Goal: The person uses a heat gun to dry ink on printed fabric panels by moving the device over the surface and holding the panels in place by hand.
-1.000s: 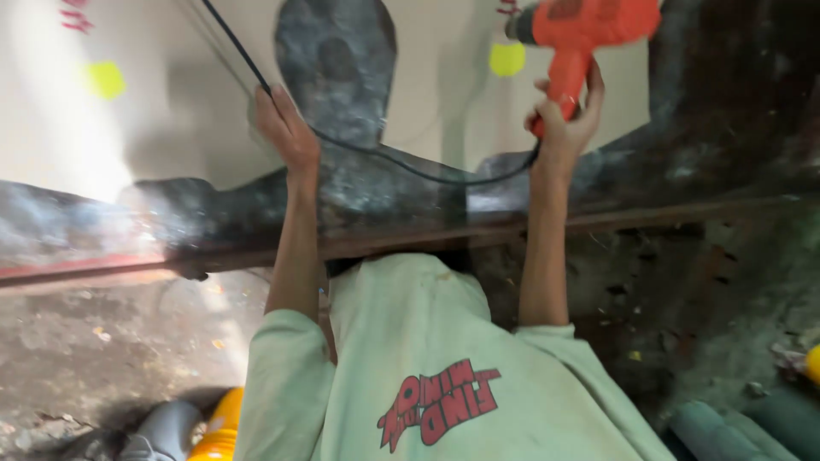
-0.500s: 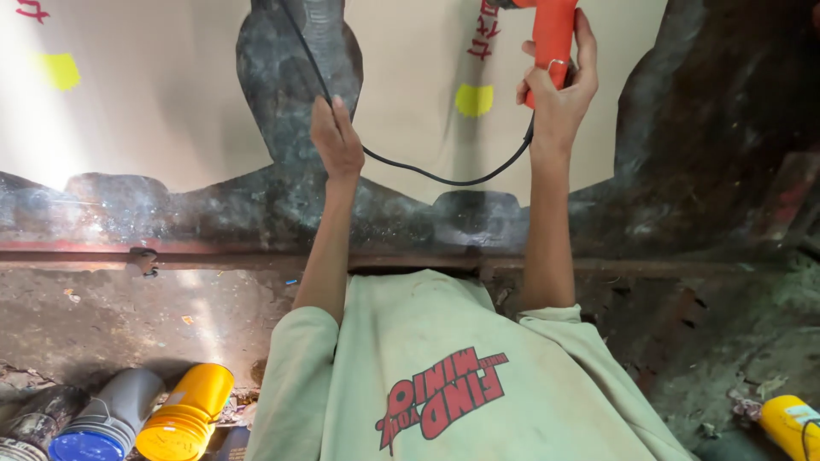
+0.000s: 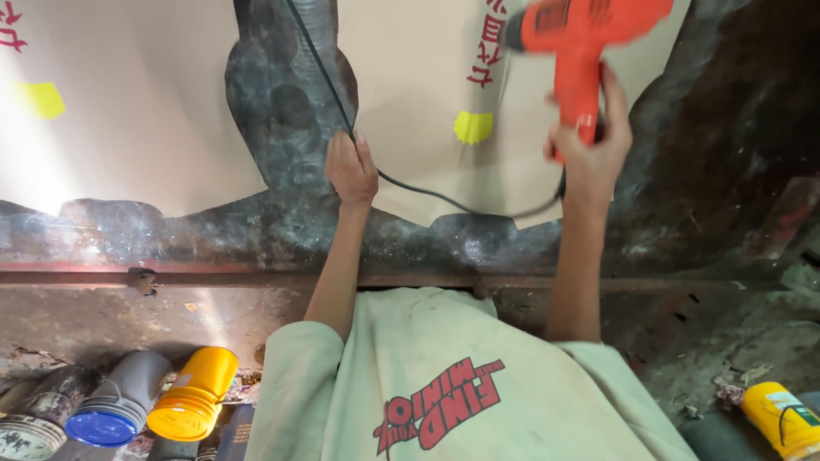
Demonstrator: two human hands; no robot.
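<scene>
My right hand (image 3: 589, 154) grips light, rigid heat gun (image 3: 585, 34) by handle | left hand (image 3: 350, 166), left of gun, pinches limp cord (image 3: 325, 77)

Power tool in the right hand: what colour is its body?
Orange, pistol-shaped power tool, blurred at the top; the head view shows it.

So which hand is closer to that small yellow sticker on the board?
Right. The right hand grips the orange power tool just beside the yellow sticker; the left hand holds the black cord farther off.

yellow jar (image 3: 191, 394) | blue-lidded grey jar (image 3: 118, 408) | yellow sticker (image 3: 472, 126) | rusty rail (image 3: 213, 277)
</scene>
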